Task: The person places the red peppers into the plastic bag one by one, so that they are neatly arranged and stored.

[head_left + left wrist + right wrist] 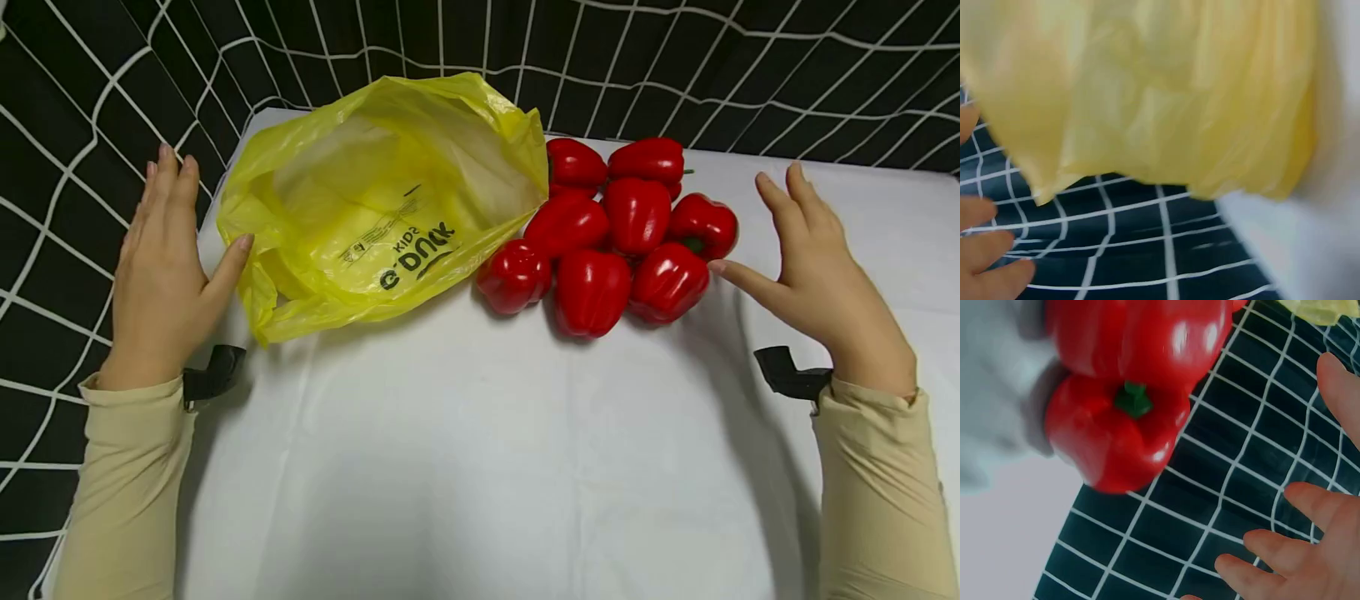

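Observation:
My left hand [161, 275] is held with straight fingers at the left side of a yellow plastic bag [390, 292], its thumb tip overlapping the bag's edge in the head view. The bag lies with its wide mouth gaping toward me and dark lettering inside. Against its right side sits a cluster of several red bell peppers [592, 292]. To the right of them, my right hand [817, 267] is spread and holds nothing, its thumb pointing at the nearest pepper [670, 283]. In the right wrist view, a pepper [1116, 444] shows its green stem.
A white cloth [465, 467] covers the table. Behind it and along the left side hangs a black curtain with a white grid [52, 250]. A black wrist mount [213, 375] sticks out from the left sleeve, another [791, 375] from the right.

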Demonstrator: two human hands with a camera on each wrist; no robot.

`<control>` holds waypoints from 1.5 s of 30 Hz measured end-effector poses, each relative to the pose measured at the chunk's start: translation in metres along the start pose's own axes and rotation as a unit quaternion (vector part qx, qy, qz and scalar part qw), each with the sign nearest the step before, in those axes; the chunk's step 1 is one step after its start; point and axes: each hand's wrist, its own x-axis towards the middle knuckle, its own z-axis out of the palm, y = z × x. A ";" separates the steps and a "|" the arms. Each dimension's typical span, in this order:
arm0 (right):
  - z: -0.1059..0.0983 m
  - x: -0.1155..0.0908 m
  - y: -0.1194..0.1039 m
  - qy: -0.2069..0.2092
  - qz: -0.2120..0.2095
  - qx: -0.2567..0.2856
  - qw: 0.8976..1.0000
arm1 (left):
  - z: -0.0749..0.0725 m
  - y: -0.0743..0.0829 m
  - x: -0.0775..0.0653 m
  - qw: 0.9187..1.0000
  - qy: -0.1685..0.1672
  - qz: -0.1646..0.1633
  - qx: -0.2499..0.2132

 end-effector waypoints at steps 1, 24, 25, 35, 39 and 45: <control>0.002 -0.001 0.000 0.001 -0.001 0.006 1.000 | 0.004 0.000 -0.002 1.000 0.024 -0.008 -0.018; 0.043 -0.008 -0.006 0.059 -0.059 0.091 0.992 | 0.051 0.000 -0.022 0.722 0.118 -0.211 -0.649; 0.044 -0.008 -0.006 0.056 -0.059 0.091 0.993 | 0.051 0.000 -0.023 0.718 0.122 -0.206 -0.653; 0.052 -0.005 -0.010 0.014 -0.014 0.090 0.996 | 0.052 0.005 -0.026 0.733 0.130 -0.199 -0.637; 0.057 -0.004 -0.009 0.023 -0.024 0.076 0.997 | 0.053 0.006 -0.026 0.726 0.147 -0.199 -0.641; 0.062 -0.002 -0.007 0.023 -0.024 0.050 0.998 | 0.056 0.007 -0.025 0.712 0.171 -0.211 -0.648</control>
